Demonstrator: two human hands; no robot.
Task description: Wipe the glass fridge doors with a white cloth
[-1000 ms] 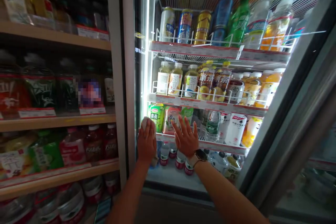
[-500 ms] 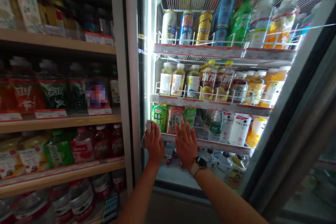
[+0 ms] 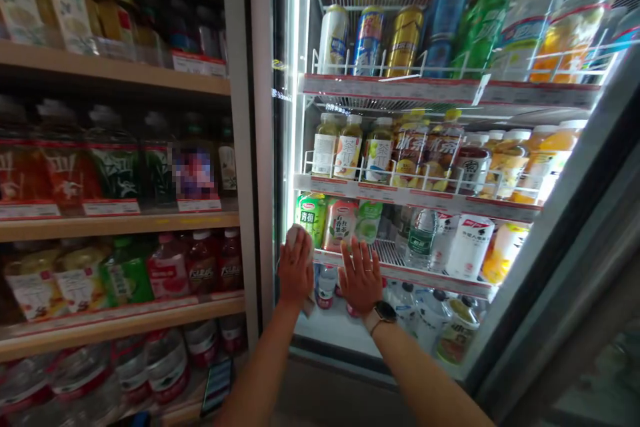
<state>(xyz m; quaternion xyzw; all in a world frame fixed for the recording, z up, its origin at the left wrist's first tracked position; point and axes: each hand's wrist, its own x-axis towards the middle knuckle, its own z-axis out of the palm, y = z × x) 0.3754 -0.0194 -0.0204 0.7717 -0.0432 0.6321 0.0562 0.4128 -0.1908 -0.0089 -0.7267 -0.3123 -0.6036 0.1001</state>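
Note:
My left hand [image 3: 295, 267] presses a white cloth [image 3: 297, 237] flat against the glass door of a drinks cooler [image 3: 400, 340], and a corner of the cloth shows below my palm. To its right, my right hand [image 3: 360, 277] rests on the same glass, palm forward and fingers spread, holding nothing. A smartwatch [image 3: 384, 312] sits on that wrist. Behind the glass, bottled drinks [image 3: 350, 223] stand on a wire shelf right beside my fingers.
The cooler's grey door frame [image 3: 257, 113] runs upright left of my hands. Beyond it stand wooden shelves [image 3: 113, 227] holding bottled drinks and price labels. Inside the lit cooler, wire racks hold cans [image 3: 370, 40] and several rows of bottles.
The view has drifted, putting the cooler further right in the frame. My hands stay on the glass, with the cloth shifted slightly right along it.

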